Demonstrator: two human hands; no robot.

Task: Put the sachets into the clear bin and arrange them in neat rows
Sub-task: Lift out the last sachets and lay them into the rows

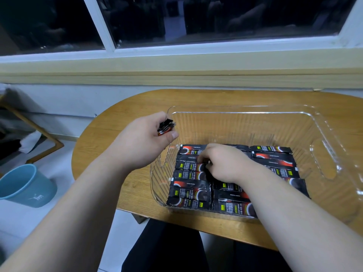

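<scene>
head cam looks down at a wooden table (pixel 110 146) by the window (pixel 216 16), with the clear bin (pixel 324 134) sitting on it, its near edge close to the table's near edge. black sachets (pixel 188 191) lie flat on the bin floor in two columns side by side, each one lengthwise left to right, rows running from the near wall back toward the middle. the left column is pretty tidy, though the nearest couple overlap a bit. part of the right column is hidden under the forearm, so can't say how neat that one is.

left hand (pixel 145 140) hovers just outside the bin's left wall, above the rim, fingers and thumb curled round a small bundle (pixel 166 127) of more sachets, ends poking out toward the bin. right hand (pixel 225 163) is down inside the bin, knuckles up, fingertips curled onto the left column about midway back. looks like it's pinching the end of one sachet (pixel 188 165) there, between thumb and fingers.

a blue bucket (pixel 25 185) stands on the floor off to the left, well apart from the table.
</scene>
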